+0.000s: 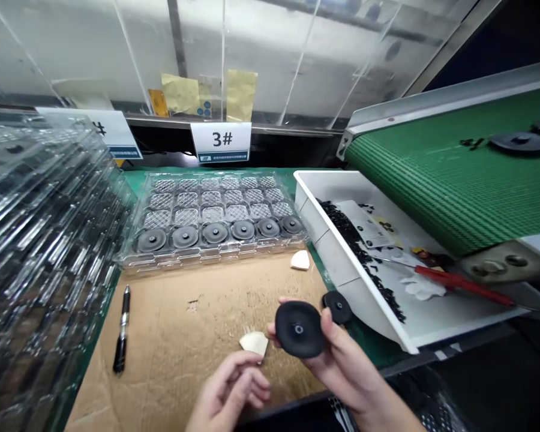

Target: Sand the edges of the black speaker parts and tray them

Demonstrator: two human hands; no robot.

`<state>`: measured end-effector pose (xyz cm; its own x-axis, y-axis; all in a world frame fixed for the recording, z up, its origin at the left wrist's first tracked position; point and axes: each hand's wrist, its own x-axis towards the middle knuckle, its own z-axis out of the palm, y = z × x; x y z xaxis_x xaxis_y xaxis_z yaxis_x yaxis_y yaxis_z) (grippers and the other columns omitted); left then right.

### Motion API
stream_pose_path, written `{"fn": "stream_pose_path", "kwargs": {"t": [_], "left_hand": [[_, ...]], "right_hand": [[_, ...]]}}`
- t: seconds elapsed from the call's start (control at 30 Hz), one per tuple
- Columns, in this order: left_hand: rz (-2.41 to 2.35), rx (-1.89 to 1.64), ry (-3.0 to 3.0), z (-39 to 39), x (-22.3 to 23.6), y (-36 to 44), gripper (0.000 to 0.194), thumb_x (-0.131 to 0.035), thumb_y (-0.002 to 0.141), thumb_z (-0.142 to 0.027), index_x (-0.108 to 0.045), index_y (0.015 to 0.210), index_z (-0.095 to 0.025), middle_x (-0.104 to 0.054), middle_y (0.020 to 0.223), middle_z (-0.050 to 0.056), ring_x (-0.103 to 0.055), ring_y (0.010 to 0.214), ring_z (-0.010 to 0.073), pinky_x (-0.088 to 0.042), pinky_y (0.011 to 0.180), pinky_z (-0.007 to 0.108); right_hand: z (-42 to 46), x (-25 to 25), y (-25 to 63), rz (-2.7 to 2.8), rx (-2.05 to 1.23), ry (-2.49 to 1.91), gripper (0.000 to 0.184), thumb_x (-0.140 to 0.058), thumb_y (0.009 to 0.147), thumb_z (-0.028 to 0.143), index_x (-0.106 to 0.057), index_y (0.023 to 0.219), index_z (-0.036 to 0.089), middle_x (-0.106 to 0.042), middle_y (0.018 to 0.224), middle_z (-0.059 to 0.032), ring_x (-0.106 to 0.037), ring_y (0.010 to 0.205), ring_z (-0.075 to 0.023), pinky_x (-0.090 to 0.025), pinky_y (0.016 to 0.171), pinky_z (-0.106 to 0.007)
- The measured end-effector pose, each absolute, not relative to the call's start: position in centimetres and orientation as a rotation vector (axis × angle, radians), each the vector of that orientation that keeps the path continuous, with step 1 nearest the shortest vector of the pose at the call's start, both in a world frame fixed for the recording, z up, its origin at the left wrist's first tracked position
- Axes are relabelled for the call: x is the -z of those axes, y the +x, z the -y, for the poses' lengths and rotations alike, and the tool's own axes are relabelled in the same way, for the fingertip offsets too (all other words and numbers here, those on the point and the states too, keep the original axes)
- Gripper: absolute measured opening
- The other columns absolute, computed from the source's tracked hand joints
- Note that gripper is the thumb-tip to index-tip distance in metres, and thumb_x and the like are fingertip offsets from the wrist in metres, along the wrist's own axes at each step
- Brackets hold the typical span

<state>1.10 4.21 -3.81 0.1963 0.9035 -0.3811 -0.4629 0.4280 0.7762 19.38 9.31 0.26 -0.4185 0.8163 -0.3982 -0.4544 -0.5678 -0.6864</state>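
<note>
A round, black, disc-like part [299,329] with a small metal-ringed centre is in my right hand [342,372]. My thumb lies on its right edge, and the fingers reach behind it. My left hand [234,390] hovers low over the cardboard, its fingers loosely curled and apart, with no object visible between them. A small off-white pad [253,343] shows just beyond its index finger; whether they touch I cannot tell. Another black disc [337,306] lies beside the white bin, behind my right hand. A second off-white pad [300,260] rests on the cardboard near the clear tray.
A clear plastic tray [216,249] holds several black discs in its front row. Stacked clear trays [49,252] rise at left, near a pen [123,330]. The white bin [355,276] contains small black pieces and a red-handled tool [463,283]. A green conveyor [454,174] overhangs it.
</note>
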Motion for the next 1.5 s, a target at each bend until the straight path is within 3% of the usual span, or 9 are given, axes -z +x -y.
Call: {"fn": "stream_pose_path", "kwargs": {"t": [0.3,0.43,0.57,0.7,0.83,1.03,1.2,1.3,1.5], "left_hand": [[-0.877,-0.996,0.310,-3.2,3.6,2.0,0.047,-0.057,0.077,-0.049,-0.062,0.111,-0.018,-0.074,0.091,0.008,-0.069,0.077,0.0192,-0.052,0.066,0.028],[-0.780,-0.948,0.366,-2.3,4.2,1.6,0.061,-0.060,0.069,-0.056,-0.059,0.114,-0.015,-0.074,0.093,0.013,-0.070,0.081,0.0262,-0.054,0.067,0.032],[-0.653,-0.917,0.363,-2.2,3.9,1.1,0.064,-0.052,0.070,-0.062,-0.062,0.112,-0.015,-0.071,0.102,0.015,-0.068,0.090,0.0265,-0.053,0.076,0.034],[-0.663,-0.835,0.341,-2.4,3.1,0.4,0.057,-0.060,0.070,-0.055,-0.064,0.109,-0.014,-0.070,0.105,0.014,-0.067,0.093,0.0246,-0.051,0.082,0.033],[-0.615,-0.813,0.290,-2.2,2.7,0.1,0.062,-0.070,0.066,-0.046,-0.055,0.121,-0.023,-0.072,0.097,0.010,-0.066,0.093,0.0208,-0.048,0.084,0.031],[-0.492,-0.966,0.136,-1.1,3.5,-0.4,0.042,-0.066,0.075,-0.038,-0.062,0.114,-0.023,-0.071,0.101,0.006,-0.066,0.090,0.0157,-0.047,0.079,0.024],[-0.540,-1.145,0.064,-0.6,3.7,-1.9,0.042,-0.067,0.073,-0.036,-0.063,0.112,-0.022,-0.062,0.123,0.006,-0.059,0.109,0.0242,-0.045,0.093,0.033],[-0.583,-1.207,-0.031,-0.7,3.3,-2.6,0.040,-0.068,0.072,-0.039,-0.066,0.108,-0.020,-0.066,0.118,0.007,-0.058,0.110,0.0250,-0.043,0.097,0.032],[-0.707,-1.321,-0.134,-1.1,3.0,-2.9,0.035,-0.066,0.072,-0.037,-0.068,0.103,-0.020,-0.066,0.118,0.005,-0.062,0.104,0.0253,-0.053,0.082,0.029]], "right_hand": [[-5.3,2.9,15.3,0.574,-1.982,-1.003,0.043,-0.056,0.080,0.055,-0.067,0.105,0.022,-0.065,0.107,-0.0069,-0.055,0.105,-0.0222,-0.042,0.092,-0.033],[-5.7,2.4,14.8,0.646,-2.101,-1.053,0.046,-0.055,0.080,0.055,-0.068,0.104,0.018,-0.064,0.102,-0.0095,-0.059,0.086,-0.0185,-0.049,0.059,-0.022],[-5.9,2.1,14.7,0.563,-2.206,-1.061,0.047,-0.054,0.080,0.055,-0.069,0.101,0.016,-0.065,0.087,-0.0084,-0.054,0.059,-0.0091,-0.034,0.037,-0.012],[-5.9,1.8,14.8,0.733,-2.186,-1.033,0.042,-0.052,0.082,0.051,-0.070,0.094,0.015,-0.066,0.095,-0.0101,-0.059,0.082,-0.0155,-0.045,0.053,-0.016],[-5.6,1.9,14.3,0.912,-2.145,-1.184,0.038,-0.048,0.085,0.049,-0.063,0.109,0.024,-0.064,0.109,-0.0073,-0.058,0.098,-0.0219,-0.050,0.069,-0.028],[-5.4,3.2,14.1,1.441,-1.643,-1.337,0.041,-0.037,0.091,0.050,-0.059,0.117,0.027,-0.058,0.119,-0.0064,-0.050,0.112,-0.0243,-0.039,0.097,-0.040],[-6.7,6.3,16.4,1.843,-1.039,-1.606,0.038,-0.040,0.089,0.043,-0.057,0.119,0.027,-0.056,0.108,-0.0098,-0.058,0.094,-0.0242,-0.048,0.083,-0.040],[-6.7,8.4,16.7,1.891,-0.954,-1.654,0.033,-0.052,0.082,0.039,-0.061,0.111,0.024,-0.053,0.105,-0.0106,-0.060,0.082,-0.0244,-0.050,0.073,-0.042],[-6.0,9.2,15.2,2.072,-0.959,-1.370,0.024,-0.044,0.088,0.026,-0.060,0.105,0.022,-0.064,0.096,-0.0082,-0.060,0.089,-0.0218,-0.049,0.078,-0.036]]}}
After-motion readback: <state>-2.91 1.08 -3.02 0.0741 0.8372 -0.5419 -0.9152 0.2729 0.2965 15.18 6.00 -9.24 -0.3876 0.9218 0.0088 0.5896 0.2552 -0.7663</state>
